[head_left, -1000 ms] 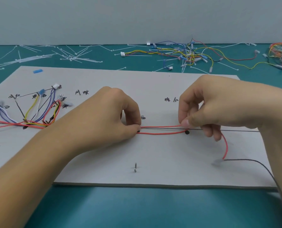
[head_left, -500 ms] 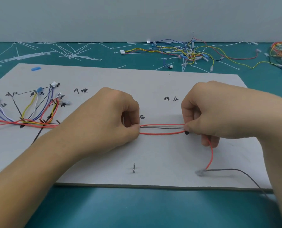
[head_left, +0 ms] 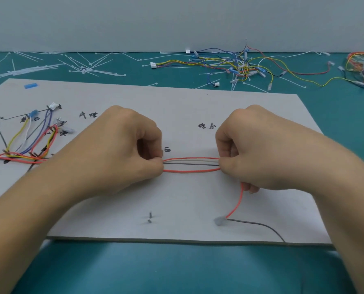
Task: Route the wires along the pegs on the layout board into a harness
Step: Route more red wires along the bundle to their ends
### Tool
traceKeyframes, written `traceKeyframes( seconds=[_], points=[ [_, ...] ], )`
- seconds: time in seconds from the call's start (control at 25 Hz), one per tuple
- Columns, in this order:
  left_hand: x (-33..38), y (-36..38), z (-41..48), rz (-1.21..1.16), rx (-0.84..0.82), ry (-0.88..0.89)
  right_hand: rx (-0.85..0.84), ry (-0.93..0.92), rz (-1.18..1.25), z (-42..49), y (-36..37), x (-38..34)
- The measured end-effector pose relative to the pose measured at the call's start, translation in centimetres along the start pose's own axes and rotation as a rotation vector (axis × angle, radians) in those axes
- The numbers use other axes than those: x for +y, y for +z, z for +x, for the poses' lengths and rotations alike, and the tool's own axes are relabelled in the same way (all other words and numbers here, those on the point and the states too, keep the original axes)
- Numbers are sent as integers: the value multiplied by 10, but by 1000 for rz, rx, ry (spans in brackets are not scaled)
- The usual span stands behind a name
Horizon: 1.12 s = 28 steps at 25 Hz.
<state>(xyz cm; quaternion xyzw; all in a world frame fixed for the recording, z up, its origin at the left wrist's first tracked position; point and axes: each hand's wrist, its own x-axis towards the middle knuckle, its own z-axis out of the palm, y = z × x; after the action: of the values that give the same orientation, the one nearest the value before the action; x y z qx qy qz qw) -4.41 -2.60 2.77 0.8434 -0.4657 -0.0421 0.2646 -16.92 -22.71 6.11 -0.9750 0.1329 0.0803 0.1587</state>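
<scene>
Both hands are pinching the red wire (head_left: 191, 171). Left hand (head_left: 121, 149) is gripping it between thumb and forefinger, other fingers curling into the palm. Right hand (head_left: 257, 149) is gripping it the same way, a short span across from the left grip.

Between the grips, two red strands are bowing apart into a narrow loop, lying low over the board (head_left: 177, 102). A dark line (head_left: 191, 164) is running straight through the loop; drawn mark or wire, cannot tell.

Below the right grip, the red tail is dropping toward the near edge and ending at a pale terminal (head_left: 219, 221) resting on the board.

Below and between the grips, a small peg (head_left: 149, 217) is standing, well apart from the red wire.

Left of the left grip, a bundle (head_left: 28, 145) of coloured wires is fanning out among handwritten labels.

Beyond both grips, off the board, loose wires (head_left: 240, 64) and white ties (head_left: 49, 66) are lying scattered on the teal mat (head_left: 177, 268).
</scene>
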Motion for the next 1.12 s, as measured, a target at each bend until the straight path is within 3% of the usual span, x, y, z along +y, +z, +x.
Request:
traceKeyframes(
  seconds=[0.24, 0.44, 0.64, 0.84, 1.12],
  points=[
    [-17, -18, -3, 55, -95, -125, 41, -77, 217, 12, 12, -1],
    [-6, -12, -5, 49, -26, -33, -42, -99, 471, 13, 3, 13],
    [9, 8, -2, -33, -67, 77, -167, -80, 392, 11, -2, 20],
    [19, 25, 6, -76, -50, 131, -117, 8, 268, 12, -5, 23],
    [37, 19, 22, 51, -50, -4, -13, 77, 247, 15, -4, 25]
  ],
)
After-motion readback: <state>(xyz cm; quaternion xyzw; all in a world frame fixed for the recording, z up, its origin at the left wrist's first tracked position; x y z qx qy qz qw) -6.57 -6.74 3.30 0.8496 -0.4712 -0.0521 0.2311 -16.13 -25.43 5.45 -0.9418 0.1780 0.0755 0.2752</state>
